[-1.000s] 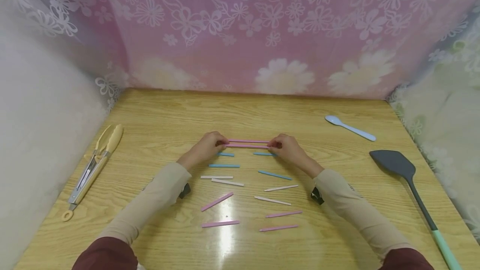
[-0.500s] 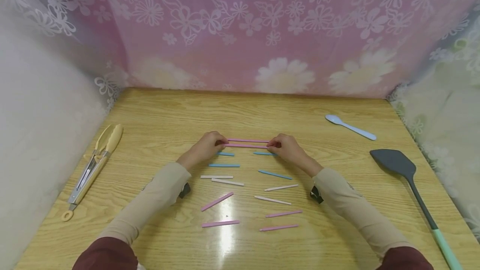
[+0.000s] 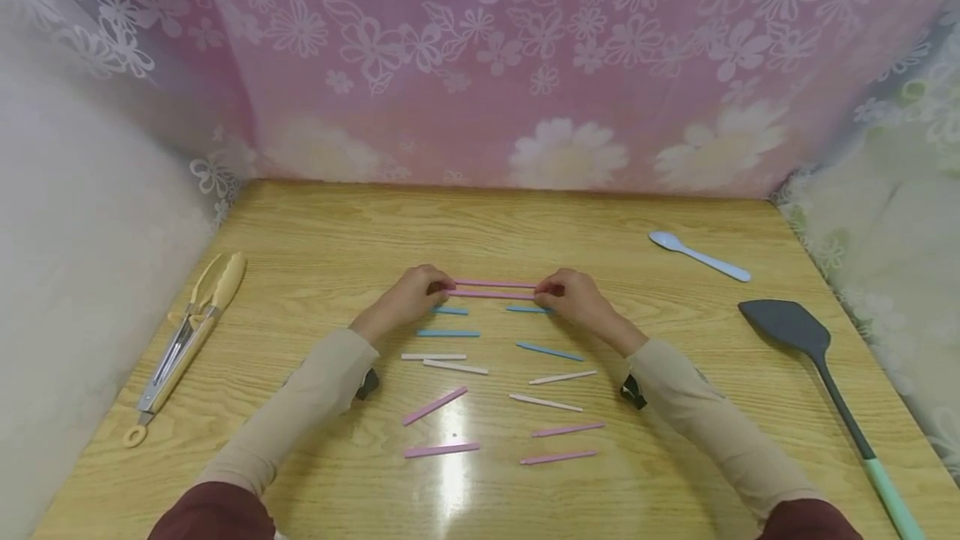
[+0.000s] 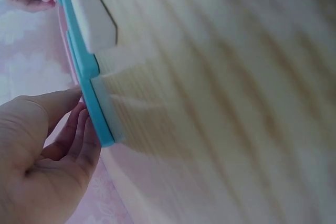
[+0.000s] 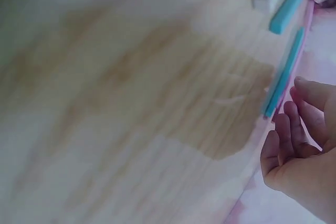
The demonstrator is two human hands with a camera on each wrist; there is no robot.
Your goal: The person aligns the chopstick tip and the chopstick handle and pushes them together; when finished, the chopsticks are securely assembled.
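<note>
Two slim pink strips run parallel between my hands, a near strip (image 3: 492, 295) and a far strip (image 3: 495, 283). My left hand (image 3: 412, 298) pinches their left ends between thumb and fingers. At the right ends, my right hand (image 3: 573, 304) has a similar pinch; the strip tips are hidden by the fingers. Just in front lie a short blue bar (image 3: 454, 312) by the left hand and another blue bar (image 3: 531, 308) partly behind the right hand. In the left wrist view, a blue bar (image 4: 93, 103) overlaps the left fingertips.
Toward me lie more short bars in two columns: blue (image 3: 448, 333), white (image 3: 433, 357) and pink (image 3: 442, 450). Yellow-handled tongs (image 3: 183, 340) lie at the left. On the right are a light blue spoon (image 3: 701, 256) and a dark spatula (image 3: 795, 332) with a green handle end.
</note>
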